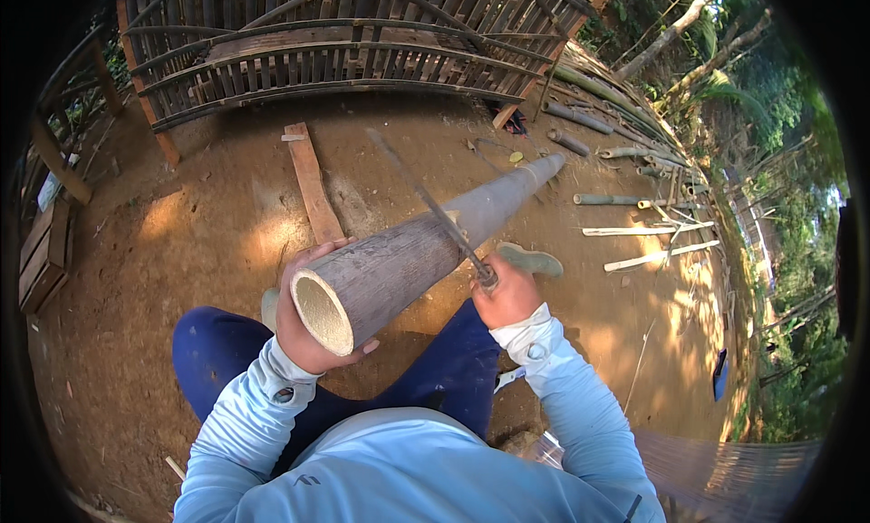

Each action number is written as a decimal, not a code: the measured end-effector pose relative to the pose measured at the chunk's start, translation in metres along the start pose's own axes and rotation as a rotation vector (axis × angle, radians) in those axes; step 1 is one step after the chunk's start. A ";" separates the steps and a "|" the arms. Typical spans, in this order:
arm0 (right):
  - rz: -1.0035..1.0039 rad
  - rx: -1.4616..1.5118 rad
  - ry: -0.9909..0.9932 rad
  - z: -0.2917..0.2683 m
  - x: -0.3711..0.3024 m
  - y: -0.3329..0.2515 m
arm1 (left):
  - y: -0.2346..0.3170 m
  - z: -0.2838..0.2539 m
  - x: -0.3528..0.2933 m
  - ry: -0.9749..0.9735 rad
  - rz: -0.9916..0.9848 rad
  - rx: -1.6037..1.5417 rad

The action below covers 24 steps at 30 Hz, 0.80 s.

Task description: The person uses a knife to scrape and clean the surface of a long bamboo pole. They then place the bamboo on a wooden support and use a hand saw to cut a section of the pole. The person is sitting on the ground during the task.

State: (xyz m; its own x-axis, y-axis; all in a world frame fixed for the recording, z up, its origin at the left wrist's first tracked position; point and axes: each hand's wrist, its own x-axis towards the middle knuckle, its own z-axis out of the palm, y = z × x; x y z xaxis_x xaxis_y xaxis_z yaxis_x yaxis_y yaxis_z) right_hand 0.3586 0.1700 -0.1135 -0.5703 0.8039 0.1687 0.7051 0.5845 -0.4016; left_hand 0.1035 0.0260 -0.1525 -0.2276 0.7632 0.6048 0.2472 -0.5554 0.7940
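L hand (304,319) wraps the near, cut end of a thick grey bamboo pole (426,251), fingers curled under the hollow mouth, thumb side on top; the grip is closed and steadying it. The pole runs from the person's lap up and to the right, far tip resting on the dirt ground (208,233) near loose bamboo offcuts (634,201). R hand (507,292) is closed round the handle of a long thin blade (426,201), prob. a saw or knife, can't tell which. The blade lies across the top of the pole, roughly a third of the way along from the near end.

Progress, as a judgement: work on the pole looks early. There's a small pale nick where the blade meets the bamboo, but the pole is whole, w/ no split or through-cut visible. Most of the cutting is left.

Around: a flat wood plank (313,183) on the ground beside the pole, a slatted bamboo frame (344,52) behind, trees at right.
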 end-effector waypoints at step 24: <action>-0.003 0.030 -0.008 -0.008 -0.011 0.003 | 0.001 0.004 0.004 -0.097 0.203 -0.057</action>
State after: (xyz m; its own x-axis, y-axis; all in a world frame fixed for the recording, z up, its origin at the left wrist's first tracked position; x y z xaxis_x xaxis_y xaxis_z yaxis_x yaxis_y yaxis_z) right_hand 0.3702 0.1637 -0.1096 -0.5758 0.8012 0.1626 0.6906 0.5831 -0.4278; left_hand 0.1065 0.0303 -0.1498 -0.0860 0.6604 0.7460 0.2245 -0.7167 0.6603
